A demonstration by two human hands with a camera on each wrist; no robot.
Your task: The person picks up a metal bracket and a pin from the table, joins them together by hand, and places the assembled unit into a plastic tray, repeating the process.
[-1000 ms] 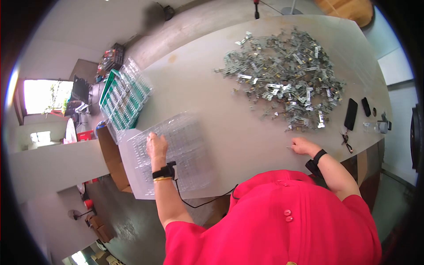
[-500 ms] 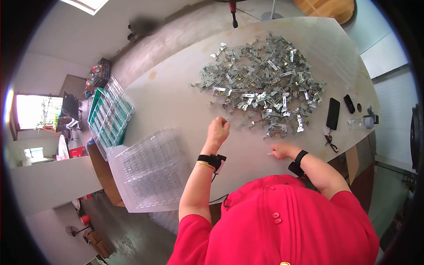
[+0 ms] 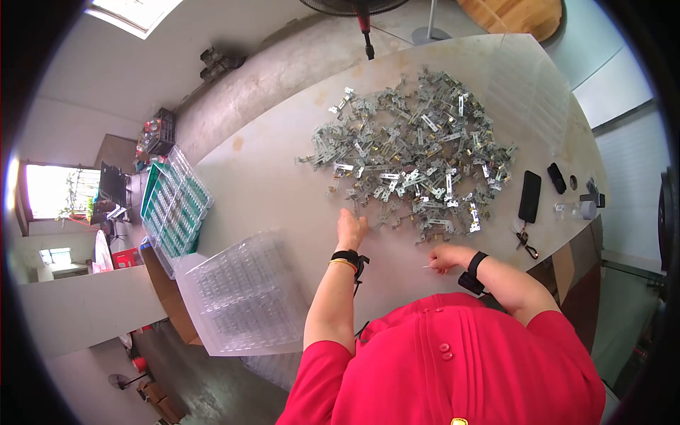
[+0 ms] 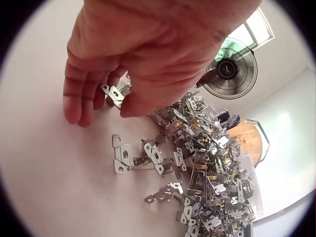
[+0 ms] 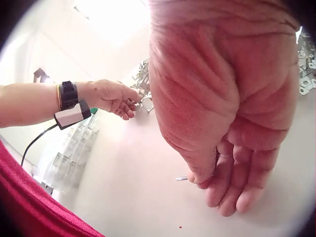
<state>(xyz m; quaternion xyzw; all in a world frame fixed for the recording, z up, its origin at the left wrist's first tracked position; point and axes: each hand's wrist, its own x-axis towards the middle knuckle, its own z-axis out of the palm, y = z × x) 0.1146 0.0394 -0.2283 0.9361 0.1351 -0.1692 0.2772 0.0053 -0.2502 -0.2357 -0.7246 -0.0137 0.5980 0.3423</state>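
My left hand (image 3: 350,231) is at the near left edge of a heap of small metal brackets (image 3: 418,152). Thumb and fingers pinch one metal bracket (image 4: 114,94), its flat end with holes showing between them in the left wrist view. Several loose brackets (image 4: 122,155) lie on the table just past the fingertips. To the right, close to the red shirt, my right hand (image 3: 451,258) pinches a thin metal rod (image 5: 181,178) between thumb and index finger. Only the rod's short end shows; the rest is hidden in the fingers.
Clear plastic trays (image 3: 244,297) lie stacked at the table's left front. Behind them stands a green and clear rack of trays (image 3: 177,205). On the right are a black phone (image 3: 530,197), a keyring (image 3: 525,244) and a clear bottle (image 3: 575,210). A fan (image 4: 227,69) stands beyond the table.
My left hand has left the clear trays, swung right to the bracket heap and pinched a bracket there. The right hand keeps its rod near the shirt. The head view has shifted.
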